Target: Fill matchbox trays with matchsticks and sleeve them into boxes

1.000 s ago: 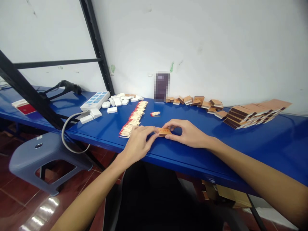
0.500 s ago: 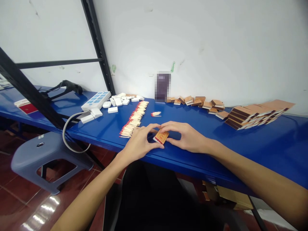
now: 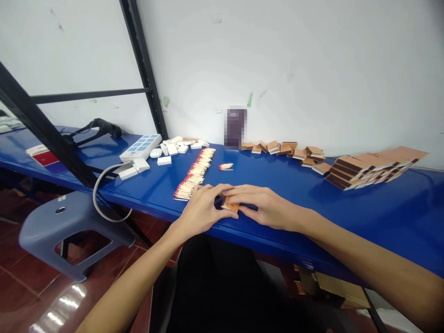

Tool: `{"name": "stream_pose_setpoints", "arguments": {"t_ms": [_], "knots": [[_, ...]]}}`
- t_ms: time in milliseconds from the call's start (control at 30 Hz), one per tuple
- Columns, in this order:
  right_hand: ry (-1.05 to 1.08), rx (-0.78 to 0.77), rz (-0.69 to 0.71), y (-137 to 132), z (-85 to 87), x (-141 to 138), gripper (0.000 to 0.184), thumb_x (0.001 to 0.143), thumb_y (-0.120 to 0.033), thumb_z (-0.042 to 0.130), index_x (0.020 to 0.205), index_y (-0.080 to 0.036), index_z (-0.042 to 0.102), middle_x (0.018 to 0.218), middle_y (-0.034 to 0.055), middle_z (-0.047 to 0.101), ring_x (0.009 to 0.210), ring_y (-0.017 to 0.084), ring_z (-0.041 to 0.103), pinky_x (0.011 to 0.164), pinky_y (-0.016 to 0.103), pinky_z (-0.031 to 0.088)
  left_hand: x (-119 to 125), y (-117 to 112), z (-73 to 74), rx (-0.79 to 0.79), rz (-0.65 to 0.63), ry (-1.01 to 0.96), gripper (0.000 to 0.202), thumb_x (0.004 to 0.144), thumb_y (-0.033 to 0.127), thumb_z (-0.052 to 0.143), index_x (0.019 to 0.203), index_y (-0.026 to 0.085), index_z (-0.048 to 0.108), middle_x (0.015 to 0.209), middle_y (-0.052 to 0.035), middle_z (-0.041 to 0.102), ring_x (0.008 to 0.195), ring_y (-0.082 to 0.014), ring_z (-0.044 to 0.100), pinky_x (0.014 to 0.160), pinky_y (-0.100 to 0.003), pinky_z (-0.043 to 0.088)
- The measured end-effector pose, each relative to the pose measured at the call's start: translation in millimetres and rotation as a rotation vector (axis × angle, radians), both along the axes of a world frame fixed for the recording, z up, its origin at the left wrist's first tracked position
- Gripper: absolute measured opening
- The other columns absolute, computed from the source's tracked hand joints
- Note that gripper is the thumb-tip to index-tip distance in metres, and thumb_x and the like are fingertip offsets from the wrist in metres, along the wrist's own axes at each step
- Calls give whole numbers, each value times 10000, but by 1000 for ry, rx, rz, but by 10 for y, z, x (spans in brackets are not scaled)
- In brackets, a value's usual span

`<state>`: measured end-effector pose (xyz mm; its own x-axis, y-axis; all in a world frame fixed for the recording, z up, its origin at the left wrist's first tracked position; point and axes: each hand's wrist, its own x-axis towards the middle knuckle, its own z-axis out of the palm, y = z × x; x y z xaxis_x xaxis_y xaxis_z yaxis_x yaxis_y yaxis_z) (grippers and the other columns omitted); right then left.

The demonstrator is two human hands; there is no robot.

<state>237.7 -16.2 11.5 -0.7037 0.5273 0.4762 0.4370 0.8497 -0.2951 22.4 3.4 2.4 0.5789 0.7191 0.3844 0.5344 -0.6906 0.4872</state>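
Near the front edge of the blue table, a small orange matchbox [image 3: 231, 206] is held between both hands. My left hand [image 3: 204, 208] grips its left side, thumb at the near edge and fingers curled behind it. From the right, my right hand [image 3: 262, 204] closes on the box, with its fingers over the top and its thumb at the right side. The fingers hide part of the box. Just beyond my left hand lies a long row of red-tipped matches [image 3: 196, 173]. A small separate bunch of matches [image 3: 226, 167] lies farther back.
White box trays [image 3: 172, 149] lie at the back left beside a power strip [image 3: 141, 147]. Loose matchboxes [image 3: 284, 149] line the wall, with a stack of matchboxes [image 3: 364, 167] at the right. A dark shelf post [image 3: 45, 127] crosses the left; a plastic stool [image 3: 69, 226] stands below.
My right fingers have moved over the top of the matchbox, covering more of it. The red match heads seen at its near end earlier are no longer visible.
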Motion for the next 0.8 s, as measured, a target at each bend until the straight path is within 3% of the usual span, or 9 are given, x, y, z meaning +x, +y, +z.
{"name": "stream_pose_setpoints", "arguments": {"t_ms": [167, 333, 467, 600, 800], "knots": [[-36, -6, 3, 4, 12, 16, 327, 929, -118, 555, 1210, -239, 671, 1219, 58, 714, 1225, 221, 606, 1042, 429, 509, -13, 13, -9, 2, -10, 6, 554, 795, 547, 726, 1266, 286, 597, 1109, -13, 716, 998, -235, 623, 941, -393, 404], [-1, 105, -5, 40, -1, 17, 328, 963, -144, 521, 1254, -231, 645, 1270, 83, 675, 1238, 214, 574, 1049, 427, 491, -42, 38, -29, -42, -5, -88, 583, 847, 509, 688, 1360, 268, 547, 1090, -50, 705, 970, -231, 626, 936, -397, 438], [5, 191, -45, 42, 8, -30, 321, 945, -131, 541, 1228, -236, 650, 1237, 83, 677, 1176, 223, 571, 1009, 439, 499, -61, 50, -22, -91, -46, -155, 469, 948, 435, 556, 1376, 244, 534, 967, -43, 703, 852, -198, 633, 854, -364, 475], [17, 222, -78, 13, 29, -49, 329, 923, -110, 537, 1208, -240, 636, 1228, 94, 653, 1147, 240, 548, 983, 472, 497, -64, 41, 28, -83, -65, -187, 454, 933, 393, 577, 1353, 225, 546, 953, -35, 692, 846, -184, 629, 807, -323, 482], [-118, 313, -84, 4, 61, -67, 269, 935, -118, 501, 1169, -169, 624, 1171, 128, 647, 1092, 239, 551, 938, 415, 504, -61, 42, 72, -175, -62, -176, 451, 948, 417, 547, 1364, 242, 527, 823, 13, 648, 758, -149, 600, 613, -247, 430]]}}
